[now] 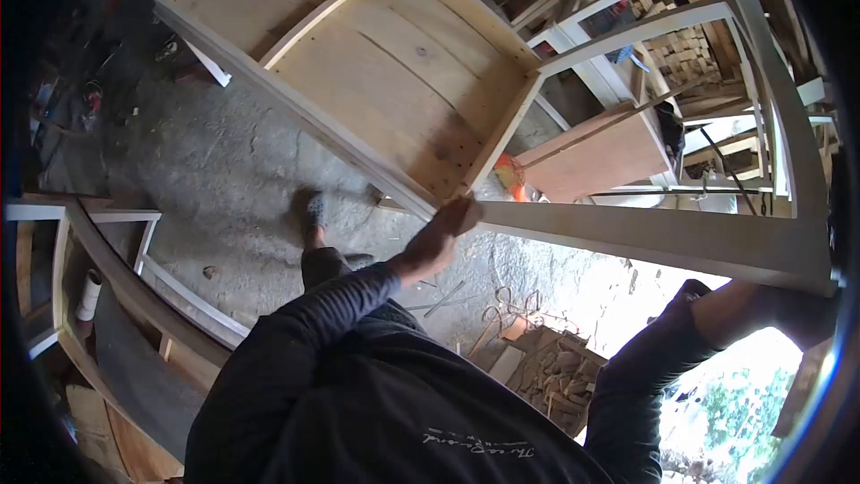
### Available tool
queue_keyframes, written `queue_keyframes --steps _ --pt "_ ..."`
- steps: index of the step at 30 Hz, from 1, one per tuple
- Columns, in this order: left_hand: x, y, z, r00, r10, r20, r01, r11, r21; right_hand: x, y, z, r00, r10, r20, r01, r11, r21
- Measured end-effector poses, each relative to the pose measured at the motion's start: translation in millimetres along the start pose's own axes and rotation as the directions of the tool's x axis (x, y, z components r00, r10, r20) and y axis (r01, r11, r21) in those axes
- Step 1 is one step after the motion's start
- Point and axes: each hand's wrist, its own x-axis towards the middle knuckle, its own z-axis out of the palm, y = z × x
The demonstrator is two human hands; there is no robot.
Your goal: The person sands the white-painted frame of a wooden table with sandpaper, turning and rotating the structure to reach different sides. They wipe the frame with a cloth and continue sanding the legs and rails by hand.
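Observation:
A large wooden furniture frame [627, 226] stretches across the right half of the view, with pale painted rails and posts. At its left it meets a board panel [358, 54] with raised wooden edges and a cross rail. My left hand [439, 237] is closed around the rail at the corner where panel and frame join. Far to the right, my right hand [806, 315] is in shadow beneath the outer end of the wide rail. Its fingers are hidden, so its grip does not show.
Another curved wooden frame [134, 278] stands at the left. A pinkish board [596, 161] leans behind the pale rails, near stacked wood blocks [685, 54]. Wood scraps [560, 372] are heaped on the concrete floor [242, 170]. Bright daylight comes in at the lower right.

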Motion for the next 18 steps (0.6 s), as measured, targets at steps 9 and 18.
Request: queue_keyframes --steps 9,18 --pt "31 129 103 0.694 0.582 0.424 -0.704 0.426 0.568 -5 15 19 0.999 -0.043 -0.023 0.036 0.97 -0.242" --pt "19 123 104 0.958 0.227 0.175 -0.25 0.96 0.128 -15 11 25 0.993 -0.113 -0.021 0.089 0.871 -0.484"
